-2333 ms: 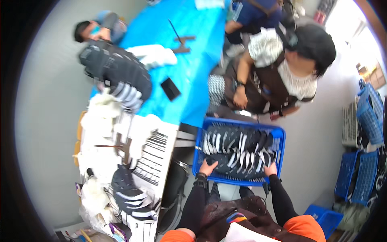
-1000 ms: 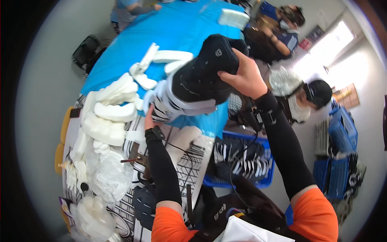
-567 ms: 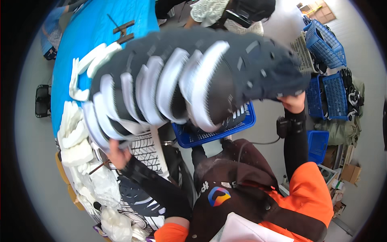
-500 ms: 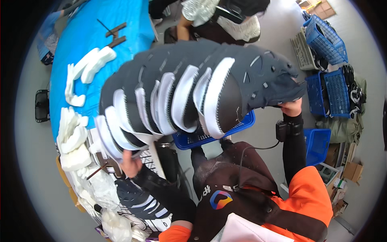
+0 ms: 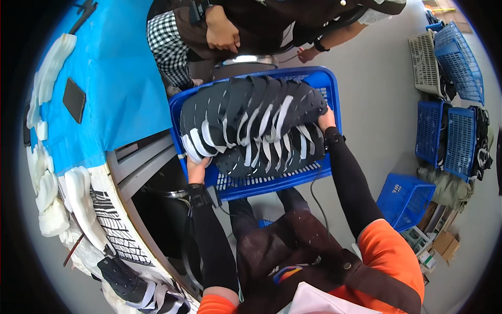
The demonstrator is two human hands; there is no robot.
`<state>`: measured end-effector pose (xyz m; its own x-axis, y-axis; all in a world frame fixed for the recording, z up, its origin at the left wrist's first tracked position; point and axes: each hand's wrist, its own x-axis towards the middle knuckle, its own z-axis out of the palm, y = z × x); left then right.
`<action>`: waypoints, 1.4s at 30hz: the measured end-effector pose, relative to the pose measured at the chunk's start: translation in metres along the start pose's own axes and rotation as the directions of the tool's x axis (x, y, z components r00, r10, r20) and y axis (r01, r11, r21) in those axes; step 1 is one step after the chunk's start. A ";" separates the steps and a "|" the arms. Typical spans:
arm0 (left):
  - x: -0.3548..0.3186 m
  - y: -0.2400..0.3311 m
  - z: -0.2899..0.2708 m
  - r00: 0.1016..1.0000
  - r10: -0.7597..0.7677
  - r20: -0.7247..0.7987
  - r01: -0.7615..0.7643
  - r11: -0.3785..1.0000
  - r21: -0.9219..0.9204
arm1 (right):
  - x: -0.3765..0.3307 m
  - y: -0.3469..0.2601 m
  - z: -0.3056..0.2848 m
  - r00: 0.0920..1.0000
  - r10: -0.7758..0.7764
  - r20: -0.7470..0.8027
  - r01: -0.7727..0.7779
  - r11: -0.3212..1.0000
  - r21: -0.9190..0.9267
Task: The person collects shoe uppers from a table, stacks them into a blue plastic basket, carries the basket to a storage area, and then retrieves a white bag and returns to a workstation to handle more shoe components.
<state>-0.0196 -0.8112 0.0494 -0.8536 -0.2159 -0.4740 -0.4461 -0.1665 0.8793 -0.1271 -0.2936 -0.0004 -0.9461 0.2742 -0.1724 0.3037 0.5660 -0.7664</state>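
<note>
Both my hands grip one long stack of black nested pieces with white linings, which look like shoe uppers. My left hand is closed on the stack's left end, by the white edges. At the other end my right hand wraps round the stack, its fingers partly hidden. The stack lies in the far part of a blue plastic basket. Nearer me in the basket, a second row of similar black uppers shows beneath and in front of it.
To the left stands a table with a blue cover, white padded pieces and a dark phone. More black uppers lie at its near end. A co-worker's hand is beyond the basket. Blue crates stand right.
The held stack has come down from in front of me into the blue basket, both hands staying on it. My view has shifted, bringing the basket and co-worker nearer the middle.
</note>
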 end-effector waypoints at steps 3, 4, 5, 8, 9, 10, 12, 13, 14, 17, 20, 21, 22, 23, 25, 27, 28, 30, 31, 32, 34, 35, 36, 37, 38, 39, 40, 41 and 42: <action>-0.035 0.047 -0.019 0.993 0.091 -0.079 -0.061 0.947 0.316 | -0.029 -0.039 0.016 0.981 0.167 -0.103 -0.191 0.934 -0.302; -0.036 0.068 0.000 0.957 0.257 -0.133 -0.141 0.815 0.563 | -0.034 -0.039 -0.003 0.975 0.096 -0.202 -0.172 0.898 -0.406; -0.048 0.098 0.000 0.901 0.425 -0.084 -0.209 0.596 0.775 | -0.057 -0.071 0.011 0.984 -0.037 -0.177 -0.010 0.967 -0.255; -0.034 0.154 0.028 0.947 0.320 -0.009 -0.059 0.202 0.978 | -0.098 -0.180 0.074 0.985 -0.099 0.141 0.115 0.987 -0.116; -0.021 0.145 0.041 0.947 0.320 -0.037 -0.014 0.153 0.988 | -0.101 -0.202 0.093 0.969 -0.137 0.206 0.166 0.978 -0.130; -0.008 0.129 0.055 0.945 0.322 -0.059 0.024 0.112 0.993 | -0.103 -0.213 0.108 0.962 -0.211 0.171 0.258 0.906 -0.335; -0.002 0.120 0.087 0.952 0.302 -0.041 -0.016 0.184 0.983 | -0.081 -0.208 0.099 0.993 -0.091 0.072 0.113 0.903 -0.414; -0.012 0.129 0.072 0.952 0.302 -0.038 -0.016 0.175 0.984 | -0.092 -0.225 0.102 0.989 -0.133 0.064 0.148 0.891 -0.428; -0.021 0.148 0.056 0.949 0.313 -0.038 -0.015 0.166 0.986 | -0.097 -0.249 0.098 0.984 0.047 0.173 0.027 0.916 -0.401; -0.091 0.196 0.051 0.974 0.224 -0.044 0.008 0.158 0.987 | -0.127 -0.271 0.027 0.957 -0.029 0.290 0.147 0.907 -0.394; -0.242 0.265 0.041 0.972 0.230 0.037 -0.118 0.351 0.929 | -0.230 -0.302 -0.071 0.939 -0.124 0.321 0.239 0.906 -0.350; -0.287 0.285 0.030 0.954 0.287 0.085 -0.218 0.471 0.855 | -0.259 -0.317 -0.103 0.937 -0.196 0.287 0.273 0.928 -0.256; -0.346 0.289 -0.003 0.952 0.303 0.036 -0.214 0.577 0.788 | -0.315 -0.361 -0.125 0.932 -0.247 0.267 0.301 0.935 -0.188; -0.402 0.328 -0.014 0.971 0.240 0.008 -0.162 0.629 0.761 | -0.344 -0.387 -0.158 0.916 -0.288 0.278 0.342 0.925 -0.168; -0.501 0.379 -0.045 0.967 0.253 -0.042 -0.162 0.729 0.666 | -0.402 -0.461 -0.209 0.902 -0.276 0.333 0.315 0.947 -0.068; -0.581 0.445 -0.076 0.940 0.328 -0.094 -0.217 0.786 0.580 | -0.445 -0.516 -0.244 0.859 -0.315 0.403 0.379 0.921 -0.087; -0.608 0.455 -0.099 0.917 0.347 -0.197 -0.200 0.827 0.525 | -0.469 -0.541 -0.255 0.828 -0.300 0.473 0.383 0.919 -0.089; -0.634 0.500 -0.148 0.855 0.409 -0.318 -0.398 0.912 0.104 | -0.487 -0.622 -0.257 0.723 -0.563 0.400 0.568 0.815 0.119; -0.635 0.508 -0.193 0.829 0.425 -0.363 -0.425 0.901 0.085 | -0.505 -0.673 -0.256 0.703 -0.616 0.356 0.599 0.782 0.170; -0.634 0.517 -0.242 0.801 0.437 -0.410 -0.450 0.890 0.070 | -0.515 -0.726 -0.246 0.675 -0.659 0.333 0.610 0.752 0.252; -0.665 0.587 -0.295 0.770 0.252 -0.586 -0.431 0.883 -0.186 | -0.543 -0.842 -0.239 0.599 -0.771 0.217 0.686 0.633 0.358; -0.668 0.595 -0.340 0.691 0.248 -0.679 -0.435 0.893 -0.116 | -0.551 -0.888 -0.214 0.566 -0.798 0.205 0.709 0.598 0.372; -0.672 0.598 -0.389 0.597 0.241 -0.765 -0.425 0.904 -0.047 | -0.572 -0.948 -0.198 0.439 -0.890 0.125 0.777 0.446 0.444; -0.668 0.614 -0.423 0.525 0.314 -0.791 -0.467 0.883 0.042 | -0.578 -0.996 -0.182 0.438 -0.891 0.116 0.781 0.441 0.442; -0.667 0.632 -0.452 0.443 0.381 -0.811 -0.495 0.859 0.133 | -0.589 -1.043 -0.169 0.522 -0.822 0.226 0.664 0.558 0.497; -0.674 0.661 -0.488 0.332 0.464 -0.822 -0.488 0.830 0.271 | -0.596 -1.081 -0.135 0.501 -0.846 0.182 0.655 0.508 0.559; -0.672 0.704 -0.511 0.234 0.548 -0.803 -0.501 0.776 0.383 | -0.587 -1.113 -0.097 0.429 -0.887 0.172 0.682 0.443 0.582; -0.657 0.748 -0.527 0.150 0.625 -0.766 -0.509 0.713 0.482 | -0.571 -1.135 -0.050 0.427 -0.875 0.229 0.694 0.480 0.538; -0.647 0.795 -0.551 0.050 0.690 -0.722 -0.518 0.636 0.572 | -0.573 -1.152 0.004 0.450 -0.853 0.264 0.678 0.519 0.521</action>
<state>0.3261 -1.3337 1.0301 -0.1562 -0.8204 0.5500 0.0045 0.5562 0.8310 0.0646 -1.1060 0.9793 -0.7145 -0.5650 0.4126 -0.5424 0.0748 -0.8368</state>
